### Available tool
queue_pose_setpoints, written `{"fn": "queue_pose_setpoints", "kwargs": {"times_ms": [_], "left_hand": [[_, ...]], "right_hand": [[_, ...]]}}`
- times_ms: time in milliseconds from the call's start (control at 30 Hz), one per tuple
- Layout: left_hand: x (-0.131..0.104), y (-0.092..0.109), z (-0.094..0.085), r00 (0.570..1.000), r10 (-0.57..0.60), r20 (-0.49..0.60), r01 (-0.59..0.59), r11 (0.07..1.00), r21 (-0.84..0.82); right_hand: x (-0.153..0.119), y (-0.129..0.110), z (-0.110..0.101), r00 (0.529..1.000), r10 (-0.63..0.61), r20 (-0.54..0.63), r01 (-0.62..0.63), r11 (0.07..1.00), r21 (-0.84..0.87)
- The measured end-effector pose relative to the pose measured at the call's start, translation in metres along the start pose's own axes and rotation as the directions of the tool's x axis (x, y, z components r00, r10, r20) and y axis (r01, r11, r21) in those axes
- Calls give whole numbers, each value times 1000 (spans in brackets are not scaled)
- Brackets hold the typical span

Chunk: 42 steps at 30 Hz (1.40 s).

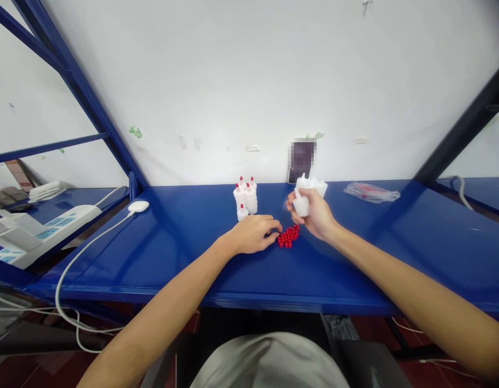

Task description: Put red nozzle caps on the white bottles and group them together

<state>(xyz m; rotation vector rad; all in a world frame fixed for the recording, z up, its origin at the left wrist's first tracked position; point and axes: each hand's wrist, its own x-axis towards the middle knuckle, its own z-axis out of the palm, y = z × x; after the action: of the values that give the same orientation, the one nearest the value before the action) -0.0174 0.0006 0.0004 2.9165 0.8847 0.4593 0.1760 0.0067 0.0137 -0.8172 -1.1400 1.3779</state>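
Note:
My right hand (pixel 317 214) is closed around a small white squeeze bottle (pixel 302 206), whose pointed tip has no cap on it. Just left of a pile of small red caps (pixel 289 237), my left hand (pixel 255 233) is low over the table. Its thumb and index finger curve toward the edge of the pile with a gap between them, and I see nothing held there. Behind the left hand stands a group of white bottles (pixel 251 200) with red caps on their tips. More white bottles (pixel 320 187) without caps stand behind my right hand, partly hidden by it.
Everything stands on a blue table (pixel 185 242) against a white wall. A dark phone (pixel 302 160) leans on the wall. To the right lies a clear plastic bag (pixel 372 192) with red in it. A white charger (pixel 138 206) with a cable and a power strip (pixel 51 231) are at left.

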Motion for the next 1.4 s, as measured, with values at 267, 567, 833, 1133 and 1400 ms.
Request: {"fn": "queue_pose_setpoints", "kwargs": {"times_ms": [267, 567, 833, 1133, 1400], "left_hand": [[2, -1, 5, 999, 32, 2, -32, 999, -26], [5, -1, 6, 911, -136, -390, 46, 972, -231], [7, 4, 9, 787, -121, -606, -131, 926, -355], [2, 3, 7, 861, -141, -488, -43, 937, -347], [-1, 7, 5, 917, -78, -391, -62, 941, -333]], "right_hand": [[-1, 3, -1, 998, -33, 58, 37, 996, -82], [-3, 1, 0, 983, -80, 167, 130, 939, -319], [-13, 7, 4, 903, -164, 398, 347, 823, -449], [-15, 8, 1, 895, -163, 416, 364, 806, -468], [-19, 2, 5, 894, -187, 407, 409, 713, -570]]}}
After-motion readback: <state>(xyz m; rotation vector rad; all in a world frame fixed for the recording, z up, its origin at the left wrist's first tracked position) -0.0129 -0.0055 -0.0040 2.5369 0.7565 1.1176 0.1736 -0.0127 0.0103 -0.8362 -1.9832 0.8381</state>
